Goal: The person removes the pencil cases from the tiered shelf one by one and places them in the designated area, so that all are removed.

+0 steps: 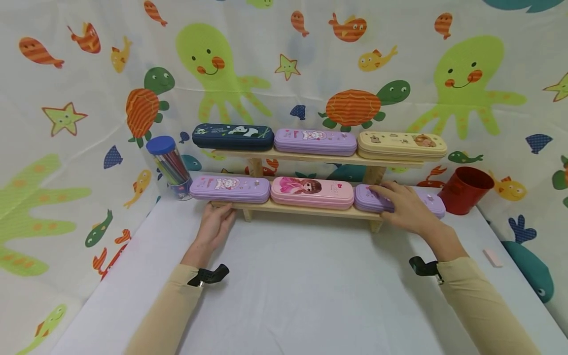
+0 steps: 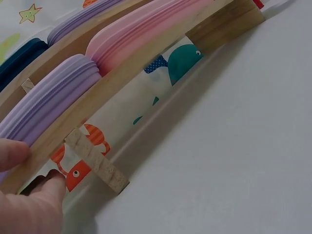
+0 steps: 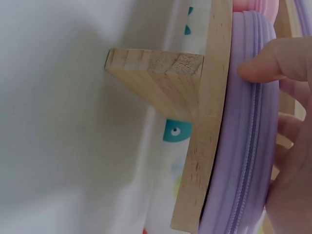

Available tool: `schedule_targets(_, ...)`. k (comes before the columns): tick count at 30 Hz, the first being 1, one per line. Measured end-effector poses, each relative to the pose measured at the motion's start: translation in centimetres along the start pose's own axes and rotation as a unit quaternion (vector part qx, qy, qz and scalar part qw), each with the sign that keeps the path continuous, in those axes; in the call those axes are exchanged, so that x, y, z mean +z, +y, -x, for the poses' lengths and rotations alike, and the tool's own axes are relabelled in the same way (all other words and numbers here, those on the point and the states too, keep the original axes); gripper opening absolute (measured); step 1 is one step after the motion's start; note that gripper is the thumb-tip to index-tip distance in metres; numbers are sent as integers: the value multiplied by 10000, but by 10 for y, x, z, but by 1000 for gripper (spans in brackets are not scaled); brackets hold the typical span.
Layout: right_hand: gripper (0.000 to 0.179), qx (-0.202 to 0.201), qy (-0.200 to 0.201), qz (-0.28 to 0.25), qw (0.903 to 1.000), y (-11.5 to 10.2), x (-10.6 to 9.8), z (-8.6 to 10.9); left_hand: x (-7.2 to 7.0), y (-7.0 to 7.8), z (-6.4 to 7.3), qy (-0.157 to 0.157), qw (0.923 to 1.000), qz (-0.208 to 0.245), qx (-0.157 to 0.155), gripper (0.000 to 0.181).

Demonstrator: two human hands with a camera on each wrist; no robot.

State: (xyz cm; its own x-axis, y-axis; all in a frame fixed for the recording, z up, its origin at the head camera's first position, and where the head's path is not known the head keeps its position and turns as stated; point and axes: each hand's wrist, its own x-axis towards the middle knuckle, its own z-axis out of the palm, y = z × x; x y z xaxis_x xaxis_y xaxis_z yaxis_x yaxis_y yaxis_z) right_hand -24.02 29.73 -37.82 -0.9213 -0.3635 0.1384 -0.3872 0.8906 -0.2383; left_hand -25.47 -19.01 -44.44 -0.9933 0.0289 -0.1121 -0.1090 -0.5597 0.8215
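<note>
A two-tier wooden shelf [image 1: 306,211] bears pencil cases on both boards. My left hand [image 1: 215,224] grips the left end of the lower board, thumb at its front edge and fingers underneath, just below a lilac pencil case [image 1: 230,189]. At the right end of that board, my right hand [image 1: 407,206] holds another lilac pencil case [image 3: 246,122]; its thumb presses the zipped side and its fingers lie over the top. Between the two lilac cases sits a pink pencil case [image 1: 312,193] with a doll picture.
Above stand a navy panda case [image 1: 232,137], a lilac case [image 1: 315,142] and a cream case [image 1: 402,145]. A tub of coloured pens [image 1: 170,165] with a blue lid leans at left. A red bucket [image 1: 466,190] and a pale pink block [image 1: 492,258] are at right.
</note>
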Motion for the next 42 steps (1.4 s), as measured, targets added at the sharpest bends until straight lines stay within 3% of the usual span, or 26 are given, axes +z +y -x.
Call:
schedule_targets(11,70,310,-458,85,9984,-7,-10,9,4,0,0,191,9992,350,-26,67)
schedule_targets(17,67,359,-292,-145,9988,-6,-13,20,2,-3,-3,322,9984,434,-153,66)
schedule_targets(25,72,749,-108,-312,9966,-1,-21,46,0,-1,-2,360,9986,357,-142,68)
schedule_targets(33,72,1028,369,23,9940,13,-26,73,0,0,-2,324,9989,308,-130,67)
schedule_targets(38,74,1524,522,69,9869,24,-28,88,1,1,-2,304,9990,320,-111,68)
schedule_targets(42,80,2064,367,-14,9778,34,-27,100,1,3,-1,360,9987,321,-138,69)
